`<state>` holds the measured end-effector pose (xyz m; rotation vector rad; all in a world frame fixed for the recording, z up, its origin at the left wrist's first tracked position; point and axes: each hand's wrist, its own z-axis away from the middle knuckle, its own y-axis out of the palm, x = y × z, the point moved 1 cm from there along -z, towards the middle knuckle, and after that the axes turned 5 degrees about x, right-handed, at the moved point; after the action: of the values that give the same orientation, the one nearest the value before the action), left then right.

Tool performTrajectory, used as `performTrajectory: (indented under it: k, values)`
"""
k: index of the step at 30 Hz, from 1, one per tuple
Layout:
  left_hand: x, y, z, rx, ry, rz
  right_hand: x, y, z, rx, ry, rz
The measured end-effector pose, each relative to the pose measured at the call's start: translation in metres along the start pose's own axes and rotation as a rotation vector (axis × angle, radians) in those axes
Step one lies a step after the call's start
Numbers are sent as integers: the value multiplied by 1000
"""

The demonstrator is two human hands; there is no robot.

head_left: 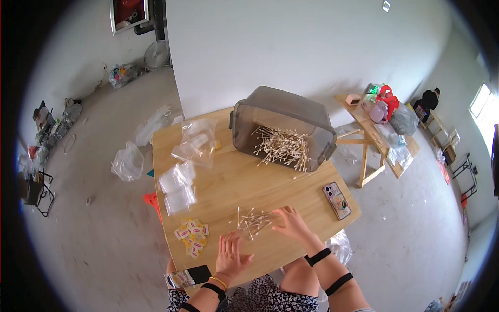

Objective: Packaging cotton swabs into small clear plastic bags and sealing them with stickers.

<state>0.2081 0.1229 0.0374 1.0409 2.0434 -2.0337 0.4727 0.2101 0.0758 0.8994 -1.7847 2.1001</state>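
A small loose pile of cotton swabs [252, 221] lies on the wooden table [234, 187] in front of me. My right hand [292, 223] is at the pile's right edge, fingers stretched and thumb apart, holding nothing that I can see. Nearer to me, below the pile, my left hand [232, 256] is low over the table with its fingers extended and thumb out. A grey translucent bin [280, 106] is tipped on its side at the back, its mouth toward me. Many more cotton swabs [285, 146] are heaped inside it.
Yellow-and-white labels [192, 236] lie left of my left hand. Clear plastic bags [178, 188] are stacked behind them. A phone [337, 200] rests near the right edge, and a dark packet [188, 276] at the near-left corner. A second table [382, 132] stands at right.
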Motion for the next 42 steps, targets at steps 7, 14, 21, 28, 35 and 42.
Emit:
performTrajectory:
  k: [7, 14, 21, 28, 35, 42]
  values:
    - [-25, -16, -46, -43, -169, -4, 20, 19, 9, -130, 32, 77]
    - [-2, -4, -86, -6, -140, 12, 21, 35, -18, -42, -27, 29]
    - [8, -2, -59, -42, 59, 184, 26, 66, 4, 2, -14, -306]
    - [16, 3, -28, -152, 123, 152, 52, 53, 29, -326, 4, -275]
    - [9, -30, -25, -104, 74, 23, 31, 51, 11, -384, -88, -91]
    - [35, -44, -9, -46, 80, -17, 18, 44, 5, -241, -86, -15]
